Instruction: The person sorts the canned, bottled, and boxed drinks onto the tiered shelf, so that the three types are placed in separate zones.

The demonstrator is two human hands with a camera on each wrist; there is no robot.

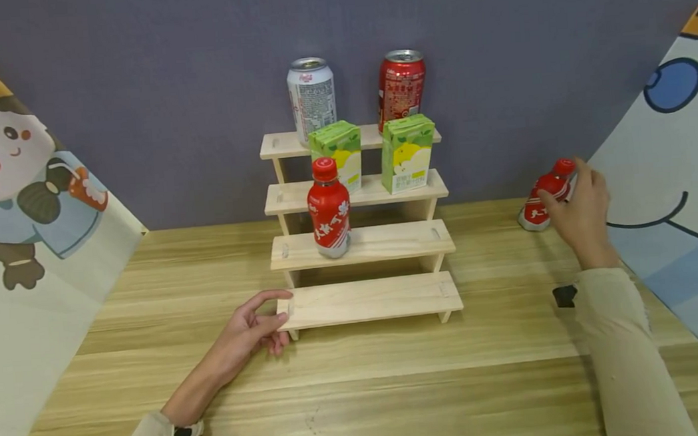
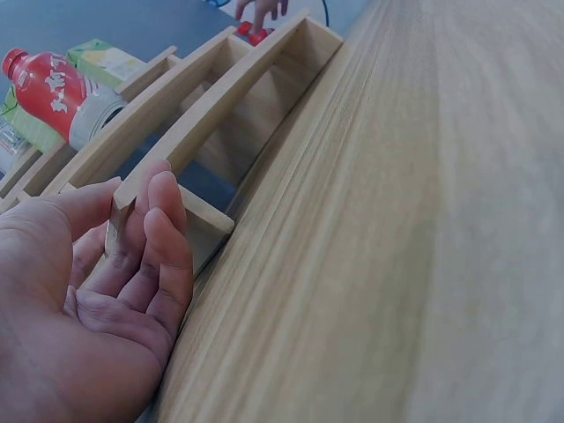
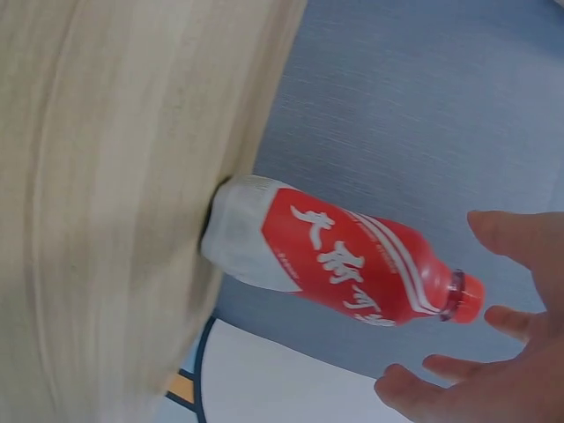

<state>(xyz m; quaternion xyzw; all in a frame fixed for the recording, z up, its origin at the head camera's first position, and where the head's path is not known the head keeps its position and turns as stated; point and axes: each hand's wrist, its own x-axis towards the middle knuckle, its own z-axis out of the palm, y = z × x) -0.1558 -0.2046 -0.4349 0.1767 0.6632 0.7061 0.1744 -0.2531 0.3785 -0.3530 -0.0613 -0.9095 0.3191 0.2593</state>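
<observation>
A stepped wooden display rack (image 1: 369,301) stands in the middle of the table. My left hand (image 1: 245,334) grips the left end of its lowest step, thumb and fingers about the board's corner in the left wrist view. At the far right, a red bottle (image 3: 339,256) with a silver-white base stands on the table. Spread fingers of my right hand (image 1: 583,217) are close to its cap; in the right wrist view a gap shows between them and the bottle. A matching red bottle (image 1: 329,212) stands on the rack's second step from the bottom, left of centre.
Two green juice cartons, a left one (image 1: 351,152) and a right one (image 1: 408,154), stand on the third step. On the top step are a white can (image 1: 312,100) and a red can (image 1: 401,88). A grey wall panel (image 1: 199,120) rises behind; printed panels flank the table.
</observation>
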